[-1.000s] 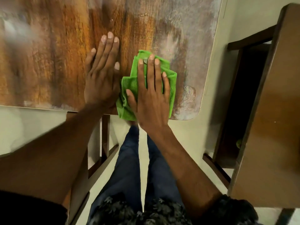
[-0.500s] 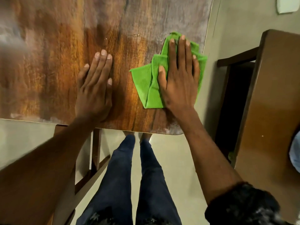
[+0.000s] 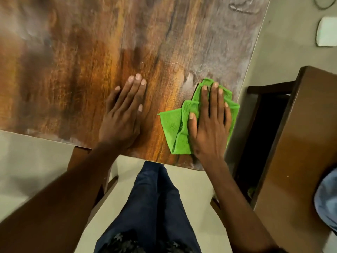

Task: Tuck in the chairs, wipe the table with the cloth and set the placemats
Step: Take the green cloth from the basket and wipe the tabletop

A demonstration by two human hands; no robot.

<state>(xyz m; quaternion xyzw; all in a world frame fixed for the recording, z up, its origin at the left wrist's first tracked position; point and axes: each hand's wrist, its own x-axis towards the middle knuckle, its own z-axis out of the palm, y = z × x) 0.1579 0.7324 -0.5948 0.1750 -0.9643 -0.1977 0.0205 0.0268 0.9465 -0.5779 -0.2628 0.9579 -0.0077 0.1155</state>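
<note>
Fingers [image 3: 213, 99] of my right hand [image 3: 209, 125] lie straight and spread, pressing flat on the green cloth [image 3: 175, 128] rather than gripping it; the thumb rests on the cloth's left fold. Nearest me, at the bottom of the frame, I see dark blue trousers [image 3: 155, 207] and both bare forearms reaching up toward the bench [image 3: 73, 61]. A chair [image 3: 80, 157] shows just under the bench's near edge at lower left, partly hidden by my left arm. The cloth sits crumpled at the bench's near right corner, its right side reaching the bench's edge. My left hand [image 3: 122, 115] lies palm down on the bare wood just left of the cloth, fingers straight and together, holding nothing, apart from the cloth. Right of the bench stands a brown wooden cabinet [image 3: 300, 143]. Farther up, the bench's grain runs from orange-brown to a grey, worn patch at the upper right.
</note>
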